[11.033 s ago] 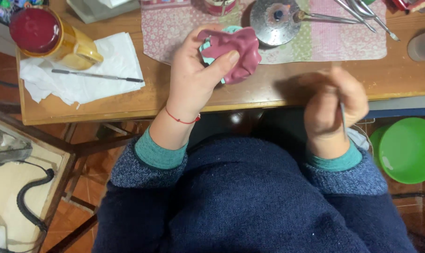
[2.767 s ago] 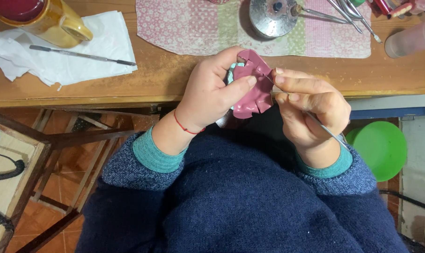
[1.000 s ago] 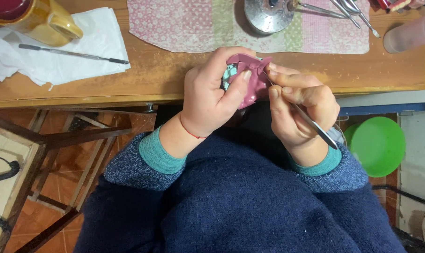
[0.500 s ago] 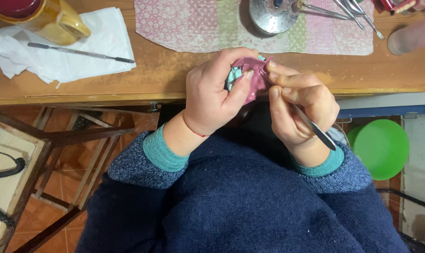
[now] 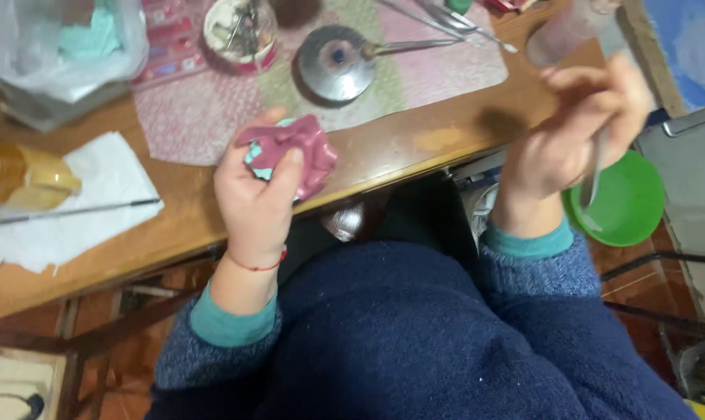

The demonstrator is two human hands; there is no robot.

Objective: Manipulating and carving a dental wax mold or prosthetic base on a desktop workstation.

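My left hand [image 5: 258, 204] holds a lump of pink clay [image 5: 296, 148] wrapped around a turquoise core, just above the near edge of the wooden table [image 5: 399, 152]. My right hand [image 5: 578, 132] is off to the right, blurred, closed on a thin metal modelling tool [image 5: 593, 173] whose shaft points down past my wrist. The two hands are well apart.
A pink patterned mat [image 5: 438, 62] holds a round metal lid [image 5: 335, 64] and metal tools [image 5: 446, 17]. At left are a white paper towel [image 5: 80, 202] with a thin needle tool [image 5: 80, 210], a yellow jar [image 5: 26, 179] and a plastic bag [image 5: 57, 47]. A green bowl [image 5: 624, 206] sits low on the right.
My right hand with the tool has pulled away from the clay, up and to the right. The left hand keeps hold of the clay. The camera view has tilted.
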